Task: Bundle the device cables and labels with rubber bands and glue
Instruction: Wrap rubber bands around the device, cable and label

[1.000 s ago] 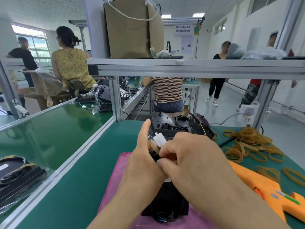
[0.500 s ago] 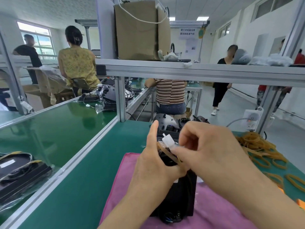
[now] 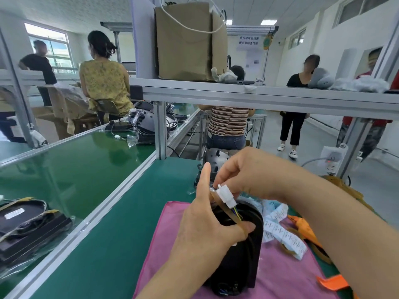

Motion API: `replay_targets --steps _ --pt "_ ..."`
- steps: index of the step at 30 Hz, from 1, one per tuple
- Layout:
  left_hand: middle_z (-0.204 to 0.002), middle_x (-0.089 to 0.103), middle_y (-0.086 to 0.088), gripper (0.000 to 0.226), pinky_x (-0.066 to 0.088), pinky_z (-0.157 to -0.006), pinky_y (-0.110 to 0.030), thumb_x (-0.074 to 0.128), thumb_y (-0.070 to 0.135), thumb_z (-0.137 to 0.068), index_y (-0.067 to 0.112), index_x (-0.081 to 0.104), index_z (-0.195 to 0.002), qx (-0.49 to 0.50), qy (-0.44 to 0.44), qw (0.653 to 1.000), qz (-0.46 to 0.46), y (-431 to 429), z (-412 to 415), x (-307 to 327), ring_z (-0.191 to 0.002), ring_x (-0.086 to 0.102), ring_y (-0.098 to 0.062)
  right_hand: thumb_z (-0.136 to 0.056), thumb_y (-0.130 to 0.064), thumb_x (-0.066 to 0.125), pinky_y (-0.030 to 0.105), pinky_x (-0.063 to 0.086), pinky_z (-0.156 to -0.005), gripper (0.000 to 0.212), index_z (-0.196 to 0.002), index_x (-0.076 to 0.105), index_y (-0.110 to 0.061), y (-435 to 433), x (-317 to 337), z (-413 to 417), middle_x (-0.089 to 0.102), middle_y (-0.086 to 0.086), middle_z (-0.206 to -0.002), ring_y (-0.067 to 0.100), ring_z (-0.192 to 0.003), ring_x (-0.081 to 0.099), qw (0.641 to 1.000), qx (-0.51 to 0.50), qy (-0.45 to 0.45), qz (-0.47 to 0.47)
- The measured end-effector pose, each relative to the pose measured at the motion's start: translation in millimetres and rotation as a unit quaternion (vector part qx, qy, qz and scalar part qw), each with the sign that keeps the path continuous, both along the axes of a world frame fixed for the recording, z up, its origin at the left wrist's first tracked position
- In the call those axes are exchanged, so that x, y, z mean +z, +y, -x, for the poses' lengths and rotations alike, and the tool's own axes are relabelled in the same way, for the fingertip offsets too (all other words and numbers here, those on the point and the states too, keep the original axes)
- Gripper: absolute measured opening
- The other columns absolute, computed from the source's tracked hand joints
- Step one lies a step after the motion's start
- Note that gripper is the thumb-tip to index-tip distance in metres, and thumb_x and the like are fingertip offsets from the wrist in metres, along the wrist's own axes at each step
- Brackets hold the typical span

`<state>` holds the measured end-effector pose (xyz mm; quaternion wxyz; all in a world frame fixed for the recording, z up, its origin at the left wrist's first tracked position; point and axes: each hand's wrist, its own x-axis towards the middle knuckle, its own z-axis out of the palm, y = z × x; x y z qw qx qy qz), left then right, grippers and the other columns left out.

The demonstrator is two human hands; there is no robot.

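Note:
A black device [image 3: 241,262] stands upright on a pink cloth [image 3: 287,277]. My left hand [image 3: 207,225] grips its top, thumb hooked under a tan rubber band [image 3: 226,209] that stretches across the device. My right hand [image 3: 248,175] reaches over from the right and pinches the band's upper end beside a white cable connector [image 3: 225,195] with coloured wires. White printed labels [image 3: 280,231] trail over the cloth to the right of the device.
An orange glue gun [image 3: 306,231] lies right of the cloth, partly behind my right arm. Loose rubber bands [image 3: 345,186] sit at the far right. More devices [image 3: 216,156] stand behind. Bagged black units [image 3: 23,229] lie on the left bench. An aluminium shelf [image 3: 259,96] crosses overhead.
My right hand has lifted up and away from the device top, stretching the rubber band. The white connector and the labels are now uncovered. The camera has moved closer.

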<state>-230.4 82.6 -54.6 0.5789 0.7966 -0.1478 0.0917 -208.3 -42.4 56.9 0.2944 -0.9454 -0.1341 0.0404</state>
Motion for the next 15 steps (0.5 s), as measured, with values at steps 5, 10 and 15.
replay_targets --steps 5,10,15 --pt "-0.093 0.066 0.031 0.123 0.047 -0.07 -0.011 0.079 0.05 -0.043 0.087 -0.013 -0.116 0.029 0.026 0.999 -0.013 -0.9 -5.2 0.7 -0.085 0.06 0.013 -0.072 -0.022 0.078 0.026 0.056 -0.065 0.009 -0.08 0.078 -0.022 14.9 11.1 -10.3 0.075 -0.002 -0.075 0.011 -0.07 0.068 0.987 0.016 -0.033 0.157" --pt "-0.097 0.068 0.019 0.128 0.046 -0.061 -0.005 0.086 0.04 -0.056 0.075 -0.009 -0.134 0.019 0.041 0.999 -0.026 -0.3 -6.2 0.6 -0.08 0.061 0.01 -0.075 -0.014 0.069 0.019 0.04 -0.046 0.007 -0.076 0.069 -0.007 37.0 14.2 -12.9 0.063 0.009 -0.07 0.018 -0.059 0.051 0.96 0.019 -0.053 0.274" --pt "-0.095 0.069 0.013 0.11 0.053 -0.066 -0.015 0.089 0.032 -0.063 0.042 0.022 -0.15 0.008 0.04 0.999 -0.027 0.3 -2.1 4.4 -0.073 0.065 0.0 -0.078 -0.01 0.062 0.022 0.033 -0.043 0.016 -0.064 0.053 -0.011 42.2 17.2 -9.3 0.047 0.004 -0.062 0.019 -0.055 0.042 0.956 0.022 -0.034 0.289"
